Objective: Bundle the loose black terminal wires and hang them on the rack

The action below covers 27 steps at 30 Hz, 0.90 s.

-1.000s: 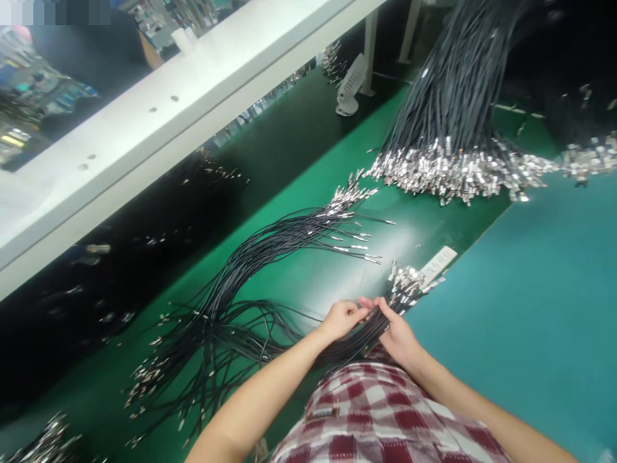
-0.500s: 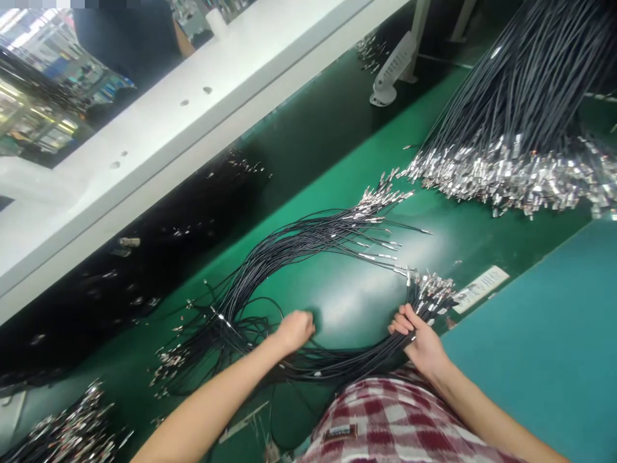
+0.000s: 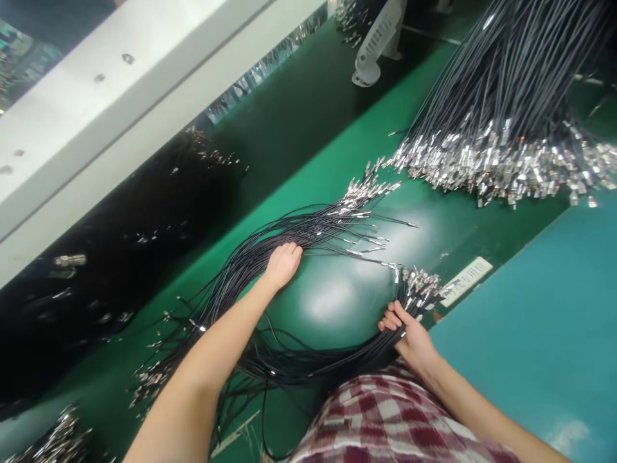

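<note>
A long curved bundle of black cables (image 3: pixel 231 273) with silvery metal end connectors (image 3: pixel 366 193) lies on the green table. My left hand (image 3: pixel 285 262) is at the inner side of this bundle, fingers curled and touching the cables. Whether a cable is inside those fingers is hidden. My right hand (image 3: pixel 405 328) is wrapped round a second bundle of black cables (image 3: pixel 332 360), close below its connector ends (image 3: pixel 421 283). That bundle curves left in front of my body, and its far part runs into a loose tangle behind my left forearm.
A large pile of black cables (image 3: pixel 520 83) with shiny ends spreads at the upper right. More connector ends (image 3: pixel 58 437) lie at the lower left. A white beam (image 3: pixel 120 96) crosses the upper left. A paper label (image 3: pixel 466 281) sits beside the teal mat (image 3: pixel 540 308).
My left hand has moved up from near the lower bundle to the upper curved bundle. My right hand keeps its hold on the lower bundle. The camera view has shifted slightly.
</note>
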Available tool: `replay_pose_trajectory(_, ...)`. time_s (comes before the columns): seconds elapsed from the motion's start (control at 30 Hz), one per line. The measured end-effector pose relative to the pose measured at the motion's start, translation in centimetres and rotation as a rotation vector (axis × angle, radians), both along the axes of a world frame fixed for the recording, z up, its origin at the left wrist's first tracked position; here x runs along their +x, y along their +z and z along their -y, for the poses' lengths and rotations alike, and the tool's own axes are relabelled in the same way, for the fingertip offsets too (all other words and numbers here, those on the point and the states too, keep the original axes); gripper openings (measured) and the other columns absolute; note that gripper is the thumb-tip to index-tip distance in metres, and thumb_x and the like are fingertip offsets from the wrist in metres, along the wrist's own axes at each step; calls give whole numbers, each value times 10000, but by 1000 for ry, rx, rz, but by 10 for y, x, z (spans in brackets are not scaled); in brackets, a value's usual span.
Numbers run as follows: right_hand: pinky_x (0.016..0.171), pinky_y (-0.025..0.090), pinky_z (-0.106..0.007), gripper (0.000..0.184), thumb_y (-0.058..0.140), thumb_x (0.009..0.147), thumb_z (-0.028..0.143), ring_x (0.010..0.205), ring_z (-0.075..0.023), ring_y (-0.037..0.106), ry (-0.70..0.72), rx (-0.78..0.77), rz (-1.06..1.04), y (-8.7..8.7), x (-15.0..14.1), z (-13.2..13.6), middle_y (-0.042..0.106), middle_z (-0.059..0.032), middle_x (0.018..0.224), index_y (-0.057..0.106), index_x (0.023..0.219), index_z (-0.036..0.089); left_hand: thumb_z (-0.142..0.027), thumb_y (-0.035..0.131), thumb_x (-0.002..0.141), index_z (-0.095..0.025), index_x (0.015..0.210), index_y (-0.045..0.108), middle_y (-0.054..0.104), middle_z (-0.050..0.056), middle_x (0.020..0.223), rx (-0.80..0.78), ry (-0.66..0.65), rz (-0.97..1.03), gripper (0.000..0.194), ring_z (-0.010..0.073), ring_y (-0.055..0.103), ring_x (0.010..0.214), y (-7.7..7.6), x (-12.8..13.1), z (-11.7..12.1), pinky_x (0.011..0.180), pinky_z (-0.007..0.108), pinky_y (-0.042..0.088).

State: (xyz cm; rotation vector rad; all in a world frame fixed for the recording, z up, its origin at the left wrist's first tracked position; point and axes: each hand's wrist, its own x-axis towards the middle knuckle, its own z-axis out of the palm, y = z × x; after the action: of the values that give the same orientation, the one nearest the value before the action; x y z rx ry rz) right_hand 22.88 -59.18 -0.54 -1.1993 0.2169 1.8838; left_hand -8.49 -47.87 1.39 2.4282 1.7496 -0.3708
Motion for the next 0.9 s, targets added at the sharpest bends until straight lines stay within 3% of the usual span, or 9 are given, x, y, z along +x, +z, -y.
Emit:
replay_pose_trajectory(0.1, 568, 468, -224, 351, 880, 630, 356, 464, -57, 332, 8, 5, -10, 1, 0, -1, 343, 94, 502, 597, 727, 173, -218, 408, 957, -164, 1018, 581, 615, 116, 1049, -4, -31, 2, 192, 257, 554, 981, 4, 0, 24, 831, 370, 436)
replay_pose_trajectory(0.17, 572, 475, -220, 357, 886, 621, 351, 467, -54, 339, 7, 14, -18, 4, 1, 0, 349, 94, 506, 600, 732, 169, -184, 413, 942, -167, 1012, 579, 614, 115, 1084, -2, -63, 1, 181, 263, 548, 1001, 1, 6, 28, 841, 379, 439)
replay_pose_trajectory(0.3, 581, 493, -216, 361, 895, 605, 348, 468, -51, 351, -6, 28, -8, 9, 2, 4, 359, 95, 505, 611, 736, 167, -107, 415, 909, -166, 1104, 555, 587, 131, 1202, 35, -66, 44, 247, 282, 503, 1117, -6, 27, 5, 916, 399, 416)
replay_pose_trajectory(0.4, 577, 506, -217, 347, 889, 615, 346, 464, -54, 362, -27, 44, -4, 10, 2, 9, 368, 92, 499, 617, 730, 164, -141, 482, 894, -144, 1113, 544, 584, 165, 1174, -60, -30, 112, 227, 309, 481, 1154, -9, 46, -11, 959, 426, 393)
replay_pose_trajectory(0.47, 569, 512, -218, 314, 872, 645, 330, 458, -57, 368, -46, 42, -11, 10, 3, 11, 374, 90, 494, 620, 728, 162, -180, 514, 896, -141, 1052, 559, 597, 172, 1121, -139, -20, 143, 168, 317, 500, 1133, -9, 58, -5, 946, 425, 401)
replay_pose_trajectory(0.6, 560, 526, -213, 203, 738, 810, 281, 440, -62, 394, -113, -13, -45, 7, 5, 15, 395, 78, 482, 610, 711, 158, -222, 501, 928, -185, 886, 560, 639, 71, 921, -306, -61, 204, 81, 207, 604, 838, -6, 74, 53, 754, 298, 456)
replay_pose_trajectory(0.7, 638, 568, -236, 224, 595, 916, 235, 487, -83, 513, -168, -93, -21, 5, 8, 16, 496, 40, 511, 603, 705, 161, -265, 400, 982, -200, 815, 500, 586, 0, 761, -415, 91, 494, 205, 148, 565, 695, 2, 77, 116, 670, 242, 430)
replay_pose_trajectory(0.8, 758, 591, -286, 235, 552, 935, 213, 752, -156, 683, -135, -137, 24, 6, 9, 16, 697, -69, 768, 600, 710, 164, -341, 334, 1003, -205, 765, 449, 509, -23, 682, -385, 298, 782, 297, 138, 512, 654, 15, 82, 163, 641, 236, 399)
replay_pose_trajectory(0.9, 845, 578, -316, 195, 593, 915, 246, 980, -212, 687, -39, -34, -2, 10, 6, 15, 722, -126, 1008, 608, 737, 168, -353, 336, 1003, -204, 783, 468, 532, -14, 710, -345, 346, 852, 296, 141, 520, 673, 26, 100, 182, 658, 243, 391)
